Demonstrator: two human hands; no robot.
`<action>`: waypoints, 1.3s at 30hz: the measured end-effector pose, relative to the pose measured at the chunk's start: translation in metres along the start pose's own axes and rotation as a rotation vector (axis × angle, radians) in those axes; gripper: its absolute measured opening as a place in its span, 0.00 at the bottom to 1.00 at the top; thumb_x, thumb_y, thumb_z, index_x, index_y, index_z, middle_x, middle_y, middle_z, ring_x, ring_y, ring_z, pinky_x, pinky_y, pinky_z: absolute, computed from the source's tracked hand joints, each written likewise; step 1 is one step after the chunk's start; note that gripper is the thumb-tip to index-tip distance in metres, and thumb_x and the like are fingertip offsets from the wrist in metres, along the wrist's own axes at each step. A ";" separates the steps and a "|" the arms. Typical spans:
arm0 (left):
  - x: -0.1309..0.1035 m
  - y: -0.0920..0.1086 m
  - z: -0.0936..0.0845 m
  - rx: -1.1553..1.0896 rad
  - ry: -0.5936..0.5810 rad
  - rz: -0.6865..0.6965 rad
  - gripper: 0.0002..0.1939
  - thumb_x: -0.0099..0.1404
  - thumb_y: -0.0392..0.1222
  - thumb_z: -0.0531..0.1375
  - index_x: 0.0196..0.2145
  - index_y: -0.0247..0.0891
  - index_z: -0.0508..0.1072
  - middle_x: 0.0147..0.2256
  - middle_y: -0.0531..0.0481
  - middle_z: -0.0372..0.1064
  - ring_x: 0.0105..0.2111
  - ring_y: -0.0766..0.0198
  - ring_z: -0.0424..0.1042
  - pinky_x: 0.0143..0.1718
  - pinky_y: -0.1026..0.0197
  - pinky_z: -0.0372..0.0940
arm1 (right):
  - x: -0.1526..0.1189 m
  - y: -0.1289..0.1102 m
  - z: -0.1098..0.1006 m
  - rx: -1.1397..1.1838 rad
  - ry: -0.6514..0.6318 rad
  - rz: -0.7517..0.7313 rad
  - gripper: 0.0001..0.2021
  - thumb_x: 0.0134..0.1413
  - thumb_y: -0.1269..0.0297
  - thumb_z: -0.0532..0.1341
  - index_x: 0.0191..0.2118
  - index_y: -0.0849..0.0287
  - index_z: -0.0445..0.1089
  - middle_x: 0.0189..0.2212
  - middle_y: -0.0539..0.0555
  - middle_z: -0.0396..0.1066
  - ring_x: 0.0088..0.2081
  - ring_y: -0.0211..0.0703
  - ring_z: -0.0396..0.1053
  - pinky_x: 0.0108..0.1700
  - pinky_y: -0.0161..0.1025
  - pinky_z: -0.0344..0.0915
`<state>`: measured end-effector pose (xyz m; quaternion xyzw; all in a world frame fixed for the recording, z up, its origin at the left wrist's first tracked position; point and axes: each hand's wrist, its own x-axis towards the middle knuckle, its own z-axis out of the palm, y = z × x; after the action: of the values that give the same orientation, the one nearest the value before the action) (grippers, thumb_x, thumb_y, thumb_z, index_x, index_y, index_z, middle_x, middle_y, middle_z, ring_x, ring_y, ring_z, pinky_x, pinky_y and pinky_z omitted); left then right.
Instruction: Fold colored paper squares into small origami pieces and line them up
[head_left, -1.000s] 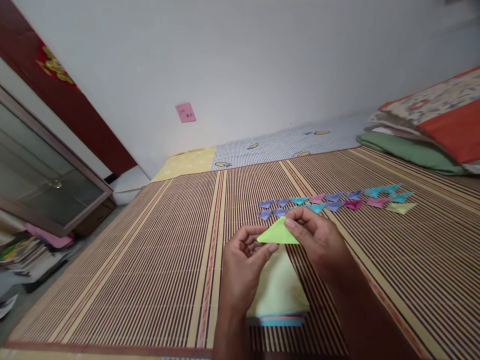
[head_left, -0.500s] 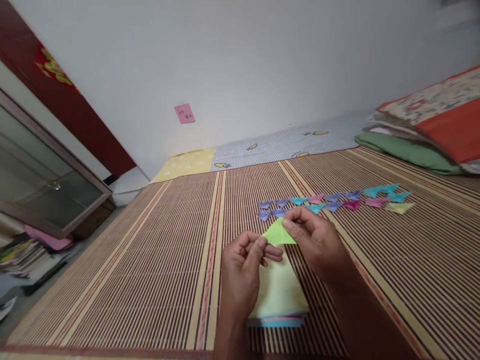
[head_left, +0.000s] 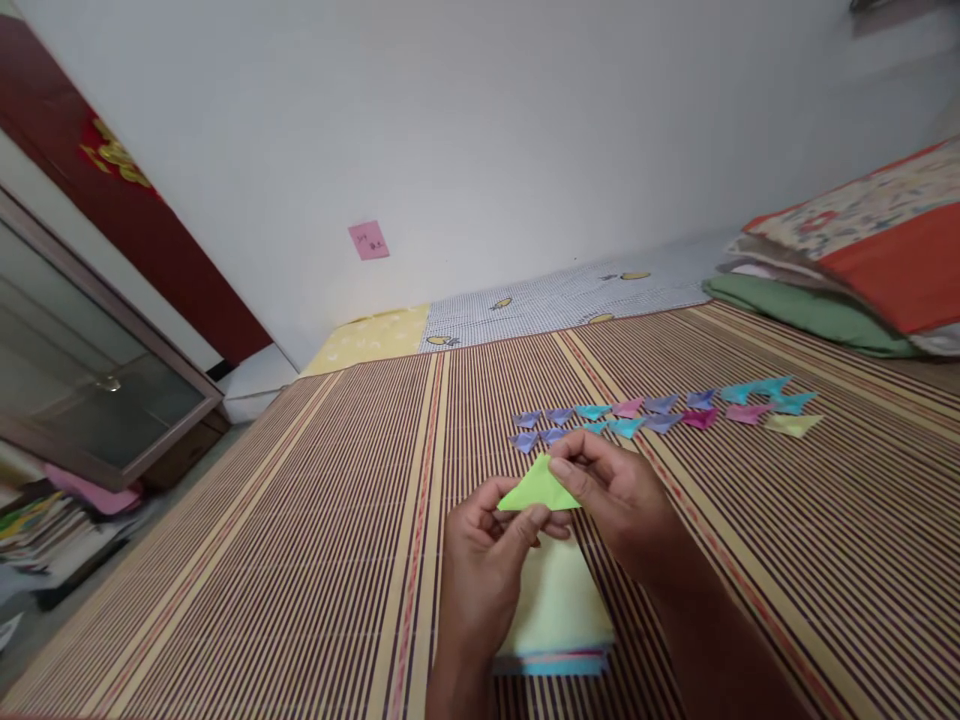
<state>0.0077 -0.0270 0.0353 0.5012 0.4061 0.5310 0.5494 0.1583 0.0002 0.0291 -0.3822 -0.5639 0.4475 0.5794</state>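
Note:
A bright yellow-green piece of paper (head_left: 538,486), folded into a triangle, is held up between both hands. My left hand (head_left: 491,545) pinches its lower edge, thumb in front and fingers behind. My right hand (head_left: 615,500) grips its upper right side between thumb and fingers. Below the hands lies a stack of square paper (head_left: 562,600), pale yellow on top with blue and pink sheets underneath. Beyond the hands, small folded paper pieces (head_left: 699,418) in purple, blue, pink and yellow lie in two rows, one partly hidden by my right hand.
A striped bamboo mat (head_left: 300,540) covers the surface. Folded bedding (head_left: 885,250) is piled at the far right. Patterned cloth (head_left: 525,300) runs along the wall, which bears a pink note (head_left: 368,241). At the left stand a glass-panelled door (head_left: 97,370) and some books (head_left: 45,525).
The green paper has shifted slightly left and down in view. My left thumb has slid from its left corner to the lower edge. My right hand still grips it.

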 end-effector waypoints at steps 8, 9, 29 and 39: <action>-0.003 0.000 0.005 0.051 0.091 0.026 0.13 0.69 0.45 0.63 0.28 0.37 0.71 0.22 0.49 0.79 0.22 0.67 0.74 0.27 0.67 0.61 | -0.001 -0.003 0.003 0.004 -0.006 0.008 0.08 0.61 0.59 0.64 0.35 0.57 0.70 0.27 0.48 0.69 0.29 0.39 0.67 0.33 0.36 0.64; -0.003 0.000 0.006 0.052 0.111 0.024 0.14 0.69 0.45 0.63 0.28 0.37 0.72 0.21 0.50 0.78 0.21 0.67 0.73 0.27 0.67 0.61 | -0.001 -0.003 0.004 0.014 -0.004 0.014 0.08 0.60 0.59 0.64 0.35 0.58 0.71 0.27 0.49 0.69 0.30 0.40 0.67 0.34 0.36 0.64; 0.000 -0.005 -0.001 0.073 0.121 0.116 0.13 0.70 0.47 0.62 0.32 0.37 0.78 0.25 0.52 0.74 0.25 0.66 0.69 0.29 0.65 0.63 | -0.001 0.001 0.003 0.024 -0.084 -0.026 0.07 0.62 0.59 0.66 0.39 0.56 0.74 0.27 0.49 0.74 0.29 0.40 0.72 0.33 0.37 0.69; 0.000 0.001 0.003 0.026 0.177 0.021 0.11 0.57 0.42 0.72 0.37 0.37 0.80 0.29 0.50 0.79 0.28 0.64 0.76 0.31 0.66 0.68 | 0.000 0.006 0.003 -0.002 0.013 -0.001 0.07 0.59 0.60 0.67 0.40 0.56 0.76 0.32 0.51 0.76 0.34 0.42 0.74 0.37 0.38 0.70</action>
<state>0.0101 -0.0274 0.0367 0.4637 0.4544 0.5737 0.4994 0.1551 0.0020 0.0239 -0.3857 -0.5606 0.4441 0.5828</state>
